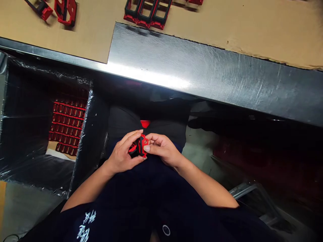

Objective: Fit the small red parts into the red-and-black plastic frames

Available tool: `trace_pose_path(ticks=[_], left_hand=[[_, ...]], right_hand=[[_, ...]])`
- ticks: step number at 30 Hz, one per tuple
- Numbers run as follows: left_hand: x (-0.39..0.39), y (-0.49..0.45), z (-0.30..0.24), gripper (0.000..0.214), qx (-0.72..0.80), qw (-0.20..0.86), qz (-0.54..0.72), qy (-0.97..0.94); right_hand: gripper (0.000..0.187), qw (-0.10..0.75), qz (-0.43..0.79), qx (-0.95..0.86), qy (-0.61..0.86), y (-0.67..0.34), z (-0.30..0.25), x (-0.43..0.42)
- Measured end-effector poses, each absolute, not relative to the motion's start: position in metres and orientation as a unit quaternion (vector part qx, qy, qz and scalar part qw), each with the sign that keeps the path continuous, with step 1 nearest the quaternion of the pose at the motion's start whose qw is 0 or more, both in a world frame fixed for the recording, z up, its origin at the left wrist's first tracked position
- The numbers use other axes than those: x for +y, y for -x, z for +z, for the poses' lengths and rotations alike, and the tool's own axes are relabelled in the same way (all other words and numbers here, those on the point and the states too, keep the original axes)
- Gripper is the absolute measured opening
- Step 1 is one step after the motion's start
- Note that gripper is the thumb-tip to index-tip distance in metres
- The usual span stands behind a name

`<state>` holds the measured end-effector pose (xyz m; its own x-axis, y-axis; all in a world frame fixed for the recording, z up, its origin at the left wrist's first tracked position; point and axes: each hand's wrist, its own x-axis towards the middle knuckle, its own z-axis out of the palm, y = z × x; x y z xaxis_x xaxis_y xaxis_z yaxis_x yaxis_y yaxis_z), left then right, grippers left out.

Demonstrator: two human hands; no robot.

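1. We hold a small red-and-black part [139, 148] between both hands, low over our lap and below the near edge of the desk [202, 74].
2. Our left hand [122, 157] cups the part from the left and beneath, with the thumb curled over its top and the fingers closed under it.
3. Our right hand [163, 150] pinches the part's right side, with the thumb and forefinger closed on the red face.
4. The part may be two pieces pressed together, but our fingers cover the joint and we cannot be sure.
5. Just beyond the hands, a small red piece [145, 123] shows against the dark trousers, close to the part but apart from it.
6. The desk's bare metal edge runs across the view above the hands, slanting down to the right, with dark open space between it and our lap.
7. A cardboard sheet [252, 30] covers the desk farther back, and on it three black-and-red frames [147, 13] stand side by side, with two loose red parts [57, 10] well to their left.
8. To our left, beside the knee, stands a plastic-lined box [25, 134] holding rows of red parts [67, 124] at its bottom.
9. To our right the space under the desk is dark, with a metal bar [242, 190] near our right forearm.
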<state>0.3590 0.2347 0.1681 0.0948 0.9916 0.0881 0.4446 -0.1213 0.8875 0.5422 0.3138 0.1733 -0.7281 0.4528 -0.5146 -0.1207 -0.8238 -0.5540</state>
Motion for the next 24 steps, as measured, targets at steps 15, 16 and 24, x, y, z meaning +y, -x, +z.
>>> trace_pose_path(ticks=[15,16,24], left_hand=[[0.234,-0.362,0.166,0.08,0.555,0.375,0.388,-0.633],[0.234,-0.362,0.165,0.08,0.556,0.371,0.389,-0.634],[0.234,-0.36,0.16,0.077,0.558,0.34,0.401,-0.642]], right_hand=[[0.025,0.144,0.866,-0.296,0.376,-0.538,0.176,0.317],[0.025,0.143,0.864,-0.302,0.378,-0.538,0.177,0.317],[0.025,0.138,0.849,-0.339,0.381,-0.535,0.18,0.32]])
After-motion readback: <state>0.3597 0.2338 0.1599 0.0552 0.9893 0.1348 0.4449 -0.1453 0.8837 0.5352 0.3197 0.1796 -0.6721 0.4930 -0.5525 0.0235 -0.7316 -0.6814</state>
